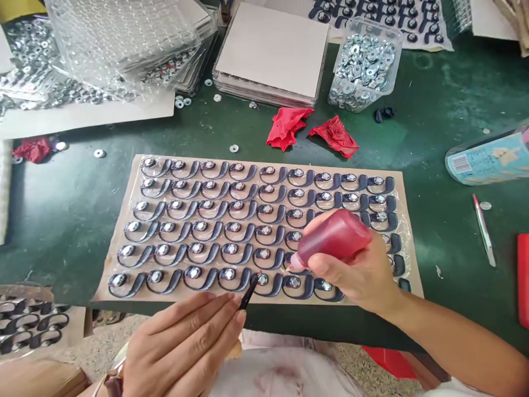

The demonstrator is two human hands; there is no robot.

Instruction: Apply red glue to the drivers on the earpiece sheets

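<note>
My right hand [355, 270] is closed around a small squeeze bottle [333, 237] of red liquid. The bottle is tilted, its nozzle pointing down and left, just above the card. My left hand [185, 342] pinches a thin black pointed tool [248, 292] at the card's near edge. Its tip is close to a round metal piece [262, 280] in the bottom row; whether it touches is unclear. Rows of dark curved parts [206, 251], each with a round metal piece on one end, lie on the brown card [119, 218] under clear film.
Behind the card are two crumpled red cloths [287, 128], a plastic tub of washers [366, 66] and stacked clear trays [270, 52]. Loose washers heap at the back left [31, 49]. To the right lie a clear jar with a blue label [487, 157] and a pen-like tool [483, 229].
</note>
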